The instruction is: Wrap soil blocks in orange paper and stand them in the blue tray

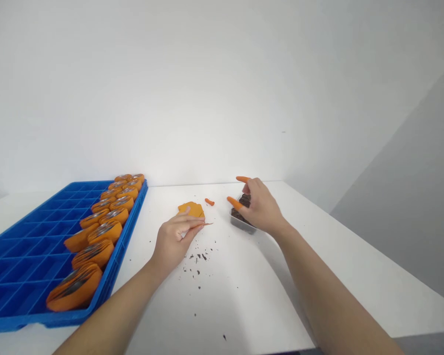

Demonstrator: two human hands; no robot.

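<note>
My left hand (175,239) pinches a thin, pointed brown-orange piece (207,224) between thumb and fingers. Just beyond it, an orange flat piece (192,209) lies on the white table, partly hidden by the fingers. My right hand (261,204) wears orange covers on thumb and index finger, which are spread apart with nothing between them. It is over a clear plastic container (243,226) filled with dark brown pieces (240,213). A small orange finger cover (209,202) rests between the flat piece and the container.
At the left, a blue compartment tray (40,241) has folded orange bundles (76,288) with dark and shiny contents along its right side. Dark crumbs (204,257) are scattered over the white table (259,301). A white wall stands behind.
</note>
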